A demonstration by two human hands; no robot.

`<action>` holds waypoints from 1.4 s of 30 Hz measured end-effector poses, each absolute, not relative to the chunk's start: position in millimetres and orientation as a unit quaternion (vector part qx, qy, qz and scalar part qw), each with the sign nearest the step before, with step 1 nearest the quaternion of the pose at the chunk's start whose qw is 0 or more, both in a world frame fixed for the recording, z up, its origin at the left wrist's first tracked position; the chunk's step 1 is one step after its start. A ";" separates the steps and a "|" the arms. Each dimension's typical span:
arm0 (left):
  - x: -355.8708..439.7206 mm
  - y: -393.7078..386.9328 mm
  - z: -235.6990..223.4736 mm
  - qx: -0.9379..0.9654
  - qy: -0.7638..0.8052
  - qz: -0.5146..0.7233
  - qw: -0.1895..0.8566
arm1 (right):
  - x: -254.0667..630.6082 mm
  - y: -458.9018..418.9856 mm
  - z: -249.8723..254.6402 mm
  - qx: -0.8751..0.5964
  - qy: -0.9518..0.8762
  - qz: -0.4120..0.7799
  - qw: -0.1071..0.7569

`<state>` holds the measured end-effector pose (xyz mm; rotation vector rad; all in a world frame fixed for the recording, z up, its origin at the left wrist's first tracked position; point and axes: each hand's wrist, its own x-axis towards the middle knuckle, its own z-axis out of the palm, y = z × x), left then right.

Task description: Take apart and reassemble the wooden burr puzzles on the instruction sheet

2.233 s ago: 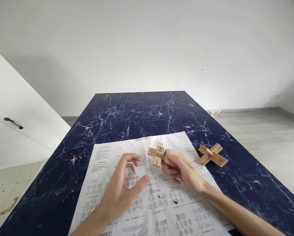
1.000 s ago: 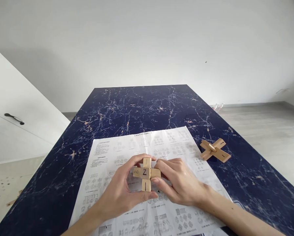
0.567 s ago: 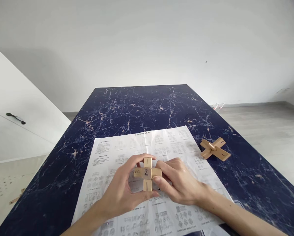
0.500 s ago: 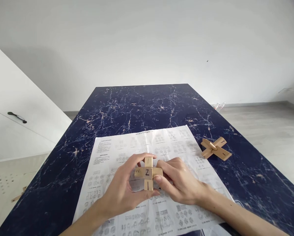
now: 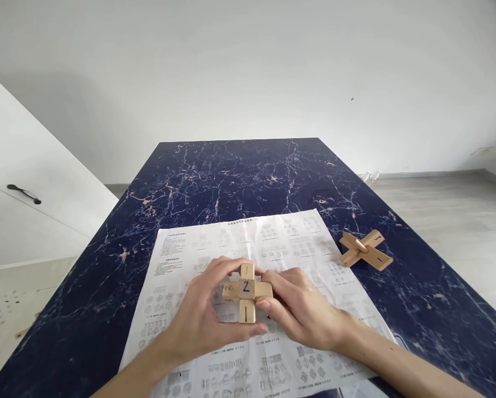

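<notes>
The left hand (image 5: 200, 310) and right hand (image 5: 301, 305) both held the wooden cross (image 5: 247, 288) over the paper (image 5: 215, 243), and I thought one hard tug could make it come apart

A plain pale wall (image 5: 248, 72) rose beyond the table (image 5: 231, 177), whose dark blue top carried white, marble-like veins and flecks of tan. On the left stood a white cabinet (image 5: 36, 143) with a black handle (image 5: 24, 193); on the right, grey flooring (image 5: 438, 207) met the wall along a baseboard (image 5: 430, 173). The light was soft and even.
</notes>
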<state>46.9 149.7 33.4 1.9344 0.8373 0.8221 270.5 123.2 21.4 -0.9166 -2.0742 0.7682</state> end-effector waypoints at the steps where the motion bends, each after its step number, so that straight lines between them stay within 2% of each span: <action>1: 46.6 150.3 33.9 0.775 0.337 0.328 0.423 | 270.5 123.4 21.1 -0.357 -0.810 0.293 0.363; 6: 46.0 150.8 35.6 0.764 0.355 0.304 0.444 | 271.4 125.4 17.2 -0.359 -0.833 0.227 0.355; 11: 47.0 149.0 36.5 0.726 0.362 0.280 0.513 | 275.4 128.7 16.3 -0.350 -0.865 0.136 0.333; 20: 49.2 153.3 41.9 0.674 0.350 0.224 0.611 | 281.1 135.1 21.8 -0.316 -0.885 0.024 0.343; 23: 50.4 153.2 43.5 0.681 0.331 0.223 0.614 | 281.5 134.9 23.9 -0.311 -0.884 0.021 0.348; 33: 53.1 148.6 54.8 0.731 0.364 0.243 0.524 | 280.2 131.3 25.2 -0.312 -0.879 0.050 0.356; 42: 46.8 155.4 42.4 0.732 0.324 0.211 0.561 | 279.5 130.0 24.6 -0.309 -0.880 0.048 0.358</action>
